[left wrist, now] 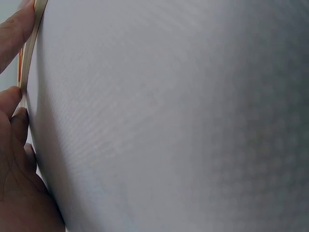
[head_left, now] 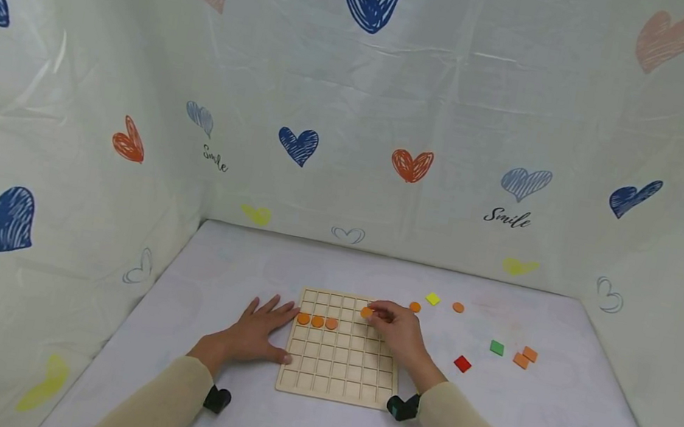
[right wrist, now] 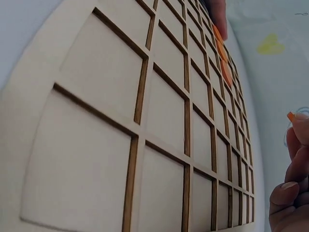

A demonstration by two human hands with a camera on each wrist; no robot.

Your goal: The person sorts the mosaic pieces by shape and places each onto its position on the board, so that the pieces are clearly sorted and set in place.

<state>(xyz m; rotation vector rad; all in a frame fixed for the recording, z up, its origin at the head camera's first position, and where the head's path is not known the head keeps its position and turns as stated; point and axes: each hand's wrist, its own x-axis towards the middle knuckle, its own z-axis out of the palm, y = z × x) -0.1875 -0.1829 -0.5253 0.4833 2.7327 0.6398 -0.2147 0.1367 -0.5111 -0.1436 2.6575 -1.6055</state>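
Observation:
A square wooden grid board (head_left: 339, 370) lies on the table, with three orange discs (head_left: 317, 322) in a row in cells at its left side. My left hand (head_left: 252, 334) rests flat with spread fingers, its thumb and fingertips touching the board's left edge. Over the board's upper right part, my right hand (head_left: 398, 334) pinches another orange disc (head_left: 366, 313) between thumb and fingers. In the right wrist view only a sliver of that held disc (right wrist: 290, 116) shows at the fingertips. The left wrist view shows the left fingers (left wrist: 14, 34) against the board's edge.
Right of the board lie a red square tile (head_left: 462, 364), a green square (head_left: 497, 348) and two orange squares (head_left: 521, 361). Behind the right hand are a yellow square (head_left: 432, 299) and two loose orange discs (head_left: 458, 307). A heart-patterned curtain (head_left: 363, 82) encloses the table.

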